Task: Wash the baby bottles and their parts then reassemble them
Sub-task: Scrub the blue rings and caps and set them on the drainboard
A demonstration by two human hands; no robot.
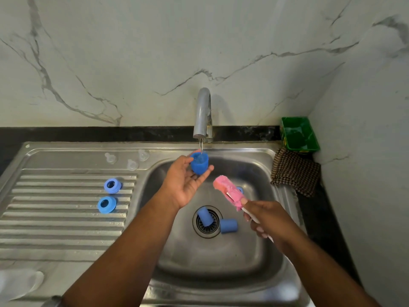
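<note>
My left hand (184,181) holds a blue bottle cap (199,163) mouth-up under the running tap (203,114); water streams into it. My right hand (264,218) grips the white handle of a pink sponge brush (228,191) over the sink basin (254,251). Two more blue caps (204,216) (228,226) lie by the drain, and another blue part (240,189) peeks out behind the brush. Two blue collar rings (112,185) (107,204) sit on the ribbed drainboard (55,218). Three clear teats (132,164) stand along the drainboard's back edge.
A green tub (299,134) stands in the back right corner, with a checked cloth (295,171) draped beside the sink. A clear bottle (20,283) lies at the near left. Marble wall panels close the back and right.
</note>
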